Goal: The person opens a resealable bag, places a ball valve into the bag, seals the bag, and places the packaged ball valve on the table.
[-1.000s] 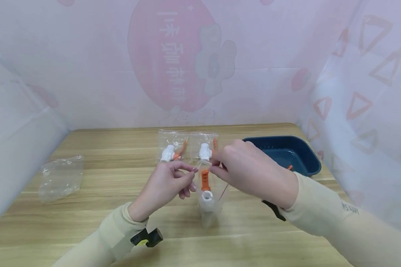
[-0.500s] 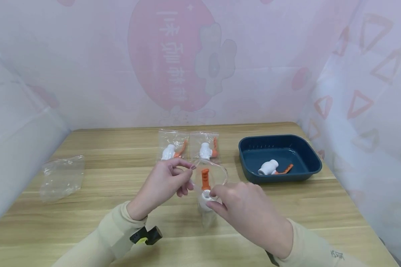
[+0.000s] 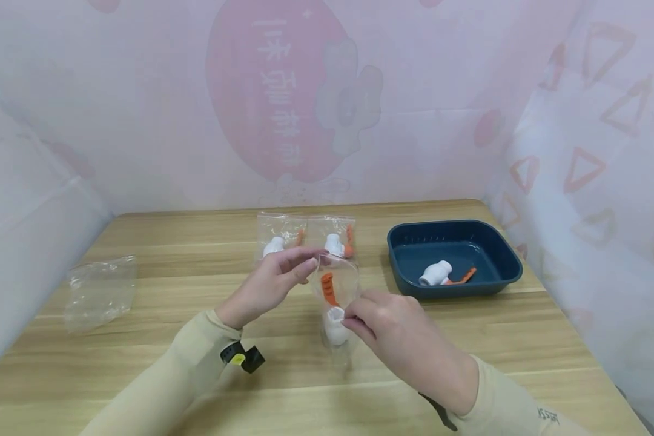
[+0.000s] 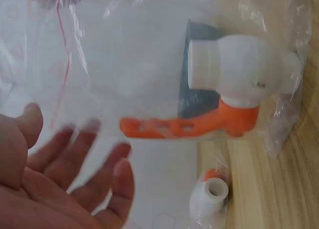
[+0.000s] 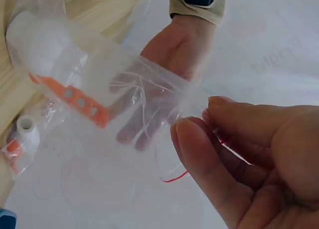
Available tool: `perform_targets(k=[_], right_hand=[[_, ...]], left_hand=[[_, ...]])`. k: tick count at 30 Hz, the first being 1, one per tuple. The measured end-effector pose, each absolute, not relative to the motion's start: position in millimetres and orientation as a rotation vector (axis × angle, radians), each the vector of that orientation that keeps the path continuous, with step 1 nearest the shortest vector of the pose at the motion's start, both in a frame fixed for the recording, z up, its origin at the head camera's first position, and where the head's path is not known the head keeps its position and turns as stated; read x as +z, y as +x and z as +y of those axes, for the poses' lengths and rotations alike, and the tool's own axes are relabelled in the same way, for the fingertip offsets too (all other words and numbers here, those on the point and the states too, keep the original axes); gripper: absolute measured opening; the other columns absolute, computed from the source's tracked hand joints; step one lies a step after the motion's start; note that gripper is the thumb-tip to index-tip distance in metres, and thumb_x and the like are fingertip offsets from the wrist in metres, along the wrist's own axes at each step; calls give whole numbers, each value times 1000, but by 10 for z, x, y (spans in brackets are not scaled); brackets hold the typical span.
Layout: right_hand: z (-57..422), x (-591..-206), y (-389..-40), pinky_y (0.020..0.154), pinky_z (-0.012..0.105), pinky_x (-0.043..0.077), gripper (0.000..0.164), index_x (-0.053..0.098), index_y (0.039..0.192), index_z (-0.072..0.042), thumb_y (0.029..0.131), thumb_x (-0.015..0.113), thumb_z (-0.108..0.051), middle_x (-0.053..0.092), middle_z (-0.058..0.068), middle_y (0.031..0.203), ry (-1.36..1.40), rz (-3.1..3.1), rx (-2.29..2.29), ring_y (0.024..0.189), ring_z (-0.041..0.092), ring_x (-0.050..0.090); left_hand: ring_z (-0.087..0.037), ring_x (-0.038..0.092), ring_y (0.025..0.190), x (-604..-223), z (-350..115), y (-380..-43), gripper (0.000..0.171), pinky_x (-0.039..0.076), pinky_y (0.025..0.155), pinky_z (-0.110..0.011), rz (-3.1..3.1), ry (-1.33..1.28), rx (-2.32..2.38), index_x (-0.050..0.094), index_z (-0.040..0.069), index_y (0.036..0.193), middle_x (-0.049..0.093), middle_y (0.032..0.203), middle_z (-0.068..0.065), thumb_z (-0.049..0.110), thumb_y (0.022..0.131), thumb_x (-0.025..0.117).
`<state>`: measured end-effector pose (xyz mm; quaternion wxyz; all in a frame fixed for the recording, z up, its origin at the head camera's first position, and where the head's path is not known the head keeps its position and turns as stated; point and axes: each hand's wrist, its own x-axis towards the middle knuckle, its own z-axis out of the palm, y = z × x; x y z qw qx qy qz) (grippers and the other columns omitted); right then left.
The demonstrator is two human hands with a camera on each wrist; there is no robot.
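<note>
A clear zip bag (image 3: 346, 281) stands upright between the hands, its mouth spread at the top. Inside it is a white plastic ball valve (image 4: 244, 69) with an orange lever handle (image 4: 169, 128) pointing up toward the mouth. My right hand (image 3: 409, 339) pinches the bag's edge near the red zip line (image 5: 175, 178) between thumb and index finger. My left hand (image 3: 275, 275) is at the other side of the mouth. Its fingers (image 4: 92, 174) are spread and loosely extended, with thumb and fingertips apart; the right wrist view shows them through the film.
Two more bagged valves, one left (image 3: 274, 244) and one right (image 3: 335, 243), lie behind the hands. A dark blue tray (image 3: 455, 292) at the back right holds an unbagged valve (image 3: 436, 274). An empty plastic bag (image 3: 102, 290) lies at the left.
My right hand came from the bag's top down to its near right side, uncovering the tray. The bag mouth has widened. My left hand has risen slightly, its fingers loosening from the bag edge.
</note>
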<state>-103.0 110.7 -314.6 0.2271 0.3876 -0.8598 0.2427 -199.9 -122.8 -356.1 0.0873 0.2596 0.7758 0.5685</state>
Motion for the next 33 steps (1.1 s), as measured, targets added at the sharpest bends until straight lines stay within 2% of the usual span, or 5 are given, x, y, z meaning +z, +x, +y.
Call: perform_targets(k=[7, 14, 18, 26, 33], right_hand=[[1268, -3133, -1138, 58, 20, 51, 16, 73, 81, -10, 74, 85, -3, 67, -3, 76, 1013, -2330, 700, 64, 6, 59], [1529, -3140, -1284, 61, 13, 50, 22, 77, 81, -10, 68, 87, 5, 71, -5, 80, 1016, -2252, 874, 68, 4, 63], [1626, -3129, -1346, 62, 14, 52, 23, 78, 83, -11, 70, 85, 7, 72, -6, 83, 1020, -2267, 986, 72, 5, 66], [1734, -3080, -1436, 65, 15, 52, 29, 79, 85, -13, 69, 85, 10, 73, -8, 84, 1037, -2219, 1043, 74, 8, 68], [1771, -3133, -1489, 65, 15, 52, 26, 79, 84, -14, 70, 85, 7, 73, -8, 83, 1046, -2230, 1085, 73, 8, 68]], left_hand=[[-21, 67, 104, -3625, -1282, -2016, 14, 52, 93, -35, 2287, 773, 1836, 73, 9, 106, 73, 104, -3, 16, 97, 66], [-17, 67, 89, -3632, -1359, -1907, 6, 53, 78, -29, 2565, 865, 1846, 75, 9, 90, 73, 89, 3, 14, 91, 73], [-13, 68, 82, -3630, -1385, -1796, 1, 53, 74, -26, 2734, 1035, 1777, 76, 10, 88, 74, 86, 6, 9, 87, 76], [-16, 69, 82, -3575, -1343, -1662, 22, 51, 78, -20, 2864, 1448, 1737, 75, 8, 88, 74, 85, 1, -7, 73, 82], [-14, 66, 78, -3593, -1333, -1639, 19, 51, 74, -22, 2884, 1512, 1694, 74, 8, 87, 73, 84, 2, -4, 75, 82]])
